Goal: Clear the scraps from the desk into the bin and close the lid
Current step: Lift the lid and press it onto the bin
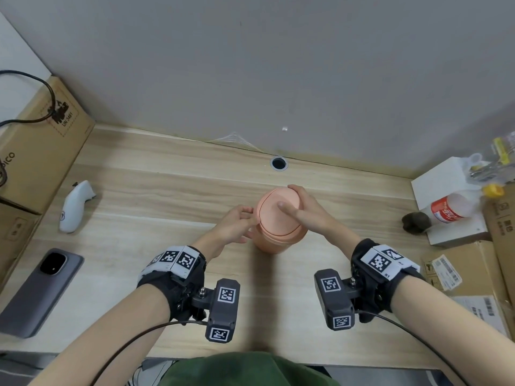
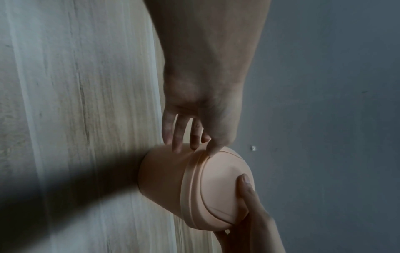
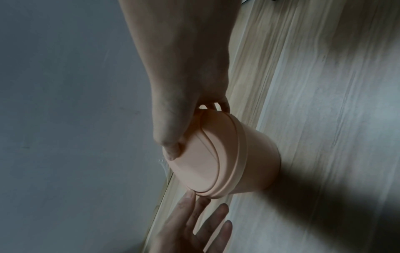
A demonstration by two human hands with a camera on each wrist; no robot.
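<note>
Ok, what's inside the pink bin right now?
Cannot be seen: the lid sits shut on the bin. The right hand grips the lid; the left hand touches its edge.

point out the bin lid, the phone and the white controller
bin lid [image 1: 274, 211]: head view, on the lid's flat pink top.
phone [image 1: 36, 295]: head view, middle of its grey back, lying at the desk's left.
white controller [image 1: 73, 208]: head view, on its white body.

"UN 3481" and "pico" on the cardboard box [image 1: 41, 140] at left; other labels too blurred.
</note>
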